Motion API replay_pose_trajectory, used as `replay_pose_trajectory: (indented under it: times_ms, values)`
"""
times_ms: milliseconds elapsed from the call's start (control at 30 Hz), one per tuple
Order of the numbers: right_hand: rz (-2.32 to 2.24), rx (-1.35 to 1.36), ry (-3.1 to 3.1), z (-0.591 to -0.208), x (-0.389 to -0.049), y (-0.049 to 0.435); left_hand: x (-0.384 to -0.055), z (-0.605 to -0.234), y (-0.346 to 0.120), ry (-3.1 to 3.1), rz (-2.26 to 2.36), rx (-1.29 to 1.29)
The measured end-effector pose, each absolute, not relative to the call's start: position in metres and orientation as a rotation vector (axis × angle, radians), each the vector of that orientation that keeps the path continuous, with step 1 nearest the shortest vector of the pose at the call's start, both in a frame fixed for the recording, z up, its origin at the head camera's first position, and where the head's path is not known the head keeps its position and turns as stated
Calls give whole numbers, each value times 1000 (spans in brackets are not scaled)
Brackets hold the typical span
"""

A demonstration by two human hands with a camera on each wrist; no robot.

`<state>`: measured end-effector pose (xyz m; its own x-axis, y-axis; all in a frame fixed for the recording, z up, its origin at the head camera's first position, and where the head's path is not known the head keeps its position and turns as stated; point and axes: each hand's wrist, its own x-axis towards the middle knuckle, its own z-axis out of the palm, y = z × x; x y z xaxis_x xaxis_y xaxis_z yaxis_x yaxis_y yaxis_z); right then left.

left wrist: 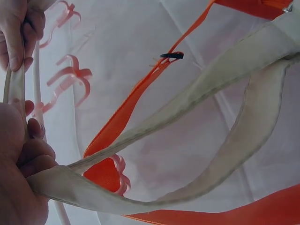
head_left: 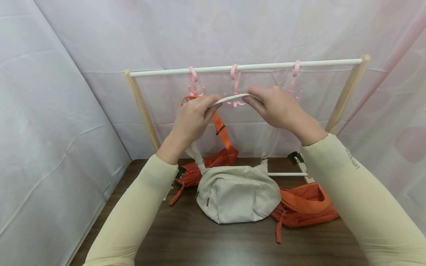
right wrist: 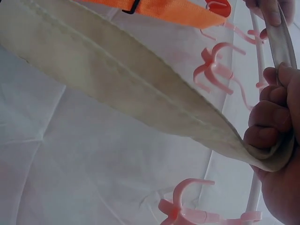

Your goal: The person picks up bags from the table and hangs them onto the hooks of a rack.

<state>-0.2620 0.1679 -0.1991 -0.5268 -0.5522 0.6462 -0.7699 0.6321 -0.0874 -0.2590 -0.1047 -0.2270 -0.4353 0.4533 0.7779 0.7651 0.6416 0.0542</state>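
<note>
A cream waist bag (head_left: 237, 195) hangs by its strap (head_left: 233, 98) low above the brown table; whether its base touches the top I cannot tell. My left hand (head_left: 194, 117) grips one side of the strap's top, and my right hand (head_left: 279, 108) grips the other. Between them a short stretch arches in front of the middle pink hook (head_left: 235, 85). In the left wrist view the strap (left wrist: 187, 101) runs doubled down from my left fingers. The right wrist view has the strap (right wrist: 140, 93) looped round my curled right fingers.
A white rod (head_left: 266, 66) on wooden posts carries pink hooks, including a left one (head_left: 193, 75) and a right one (head_left: 294, 75). An orange bag (head_left: 219, 159) hangs from the left hook by its strap. Another orange bag (head_left: 306, 212) lies on the table (head_left: 213, 247) at right.
</note>
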Motion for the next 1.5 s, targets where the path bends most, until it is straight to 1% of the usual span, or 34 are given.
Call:
replay_pose_trajectory:
  times_ms: [467, 733, 933, 1133, 1500]
  values:
    - [513, 971, -2281, -184, -281, 168, -271, -212, -96, -2129, -527, -836]
    - [523, 931, -2318, -181, -288, 168, -275, -209, -93, -2187, -511, -783]
    - [607, 902, -2361, -185, -293, 171, -277, -212, -89, -2231, -498, -737]
    - [675, 930, -2344, -192, -300, 172, -277, -216, -88, -2260, -484, -692]
    - [702, 880, -2396, -198, -303, 170, -277, -222, -87, -2298, -533, -747]
